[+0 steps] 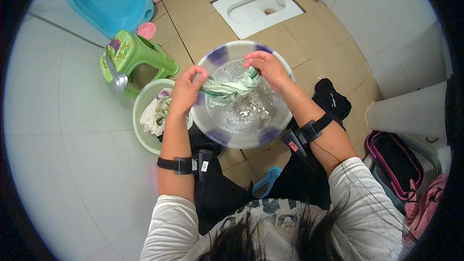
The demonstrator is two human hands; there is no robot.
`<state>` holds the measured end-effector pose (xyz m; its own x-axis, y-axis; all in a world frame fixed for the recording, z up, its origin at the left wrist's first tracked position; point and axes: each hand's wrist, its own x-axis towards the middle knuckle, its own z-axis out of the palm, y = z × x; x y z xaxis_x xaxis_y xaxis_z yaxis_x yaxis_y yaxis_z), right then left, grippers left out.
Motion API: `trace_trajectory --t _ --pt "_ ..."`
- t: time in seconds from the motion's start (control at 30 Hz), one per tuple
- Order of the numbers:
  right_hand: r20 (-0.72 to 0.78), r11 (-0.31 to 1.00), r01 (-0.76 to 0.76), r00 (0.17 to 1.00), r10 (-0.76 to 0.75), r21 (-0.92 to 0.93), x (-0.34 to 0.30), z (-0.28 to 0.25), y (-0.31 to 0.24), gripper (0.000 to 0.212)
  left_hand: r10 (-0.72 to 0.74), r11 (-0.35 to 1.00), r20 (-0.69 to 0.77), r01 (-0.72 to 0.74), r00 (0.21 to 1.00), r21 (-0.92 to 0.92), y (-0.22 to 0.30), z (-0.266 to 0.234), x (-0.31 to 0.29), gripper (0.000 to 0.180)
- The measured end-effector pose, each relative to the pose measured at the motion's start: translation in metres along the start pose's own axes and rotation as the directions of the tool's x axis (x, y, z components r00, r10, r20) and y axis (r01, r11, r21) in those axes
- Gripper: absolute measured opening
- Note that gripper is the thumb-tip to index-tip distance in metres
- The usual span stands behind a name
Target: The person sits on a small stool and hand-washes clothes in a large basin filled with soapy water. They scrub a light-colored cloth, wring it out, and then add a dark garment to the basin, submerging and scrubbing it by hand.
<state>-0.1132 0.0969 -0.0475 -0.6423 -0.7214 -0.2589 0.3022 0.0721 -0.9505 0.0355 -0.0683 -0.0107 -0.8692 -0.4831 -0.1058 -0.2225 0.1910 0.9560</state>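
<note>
Over the basin (237, 138), a twisted green-and-white cloth (227, 89) spans the hands, the left hand (190, 87) pinching one end, the right hand (269, 70) the other. Bubbly water (251, 113) fills the basin's bottom. Left of the basin, a bowl (140, 128) holds laundry (154, 116); farther left stands a stool (137, 50). Beyond the basin is a squat toilet (249, 14).
</note>
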Motion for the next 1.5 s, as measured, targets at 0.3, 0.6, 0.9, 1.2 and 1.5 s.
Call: trace_trajectory --t 0.3,0.6,0.9,1.2,1.5 --pt "0.386 0.717 0.400 0.901 -0.196 -0.571 -0.018 0.018 0.011 0.073 -0.012 0.757 0.134 0.097 0.991 -0.646 0.026 0.015 -0.006 0.008" --pt "0.366 0.965 0.020 0.927 0.080 -0.263 -0.022 0.039 0.001 0.081 0.137 0.623 0.228 0.095 0.964 -0.776 0.023 0.016 -0.001 0.013" --pt "0.185 0.998 0.063 0.981 -0.062 0.002 -0.004 0.035 0.025 0.040 0.108 0.595 0.076 -0.003 0.991 -0.804 0.023 -0.008 -0.004 0.028" --pt "0.137 0.861 -0.068 0.991 -0.002 0.504 -0.004 0.014 0.002 0.028 0.124 0.641 -0.172 -0.211 0.977 -0.738 0.008 -0.058 -0.008 0.027" --pt "0.282 0.738 -0.084 0.948 -0.149 0.670 -0.008 0.009 -0.009 0.031 -0.151 0.962 0.117 0.173 0.982 -0.212 0.006 -0.045 -0.008 0.017"
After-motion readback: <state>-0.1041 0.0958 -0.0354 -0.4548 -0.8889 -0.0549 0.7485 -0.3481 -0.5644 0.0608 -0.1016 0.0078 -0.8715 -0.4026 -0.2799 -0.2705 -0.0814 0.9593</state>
